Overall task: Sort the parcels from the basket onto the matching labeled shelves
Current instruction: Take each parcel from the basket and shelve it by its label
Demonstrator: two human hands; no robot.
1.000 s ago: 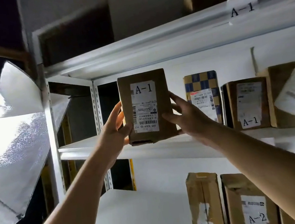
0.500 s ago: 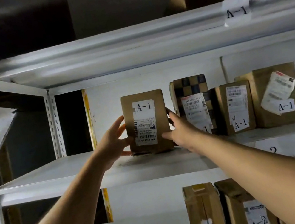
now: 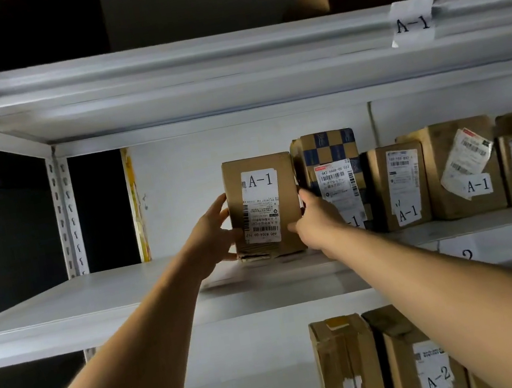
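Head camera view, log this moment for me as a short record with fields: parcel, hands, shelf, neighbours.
parcel: brown A-1 parcel, upright, base on the shelf
left hand: left hand on the parcel's left side
right hand: right hand on its right side
shelf: middle shelf, under the A-1 tag
neighbours: checkered parcel right beside it, more A-1 boxes further right

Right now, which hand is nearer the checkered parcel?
Right. The right hand overlaps the checkered parcel; the left hand is across the A-1 box.

shelf [image 3: 95,300] left: free | right: checkered box [image 3: 325,150] blocks, prob touching parcel [image 3: 263,206]
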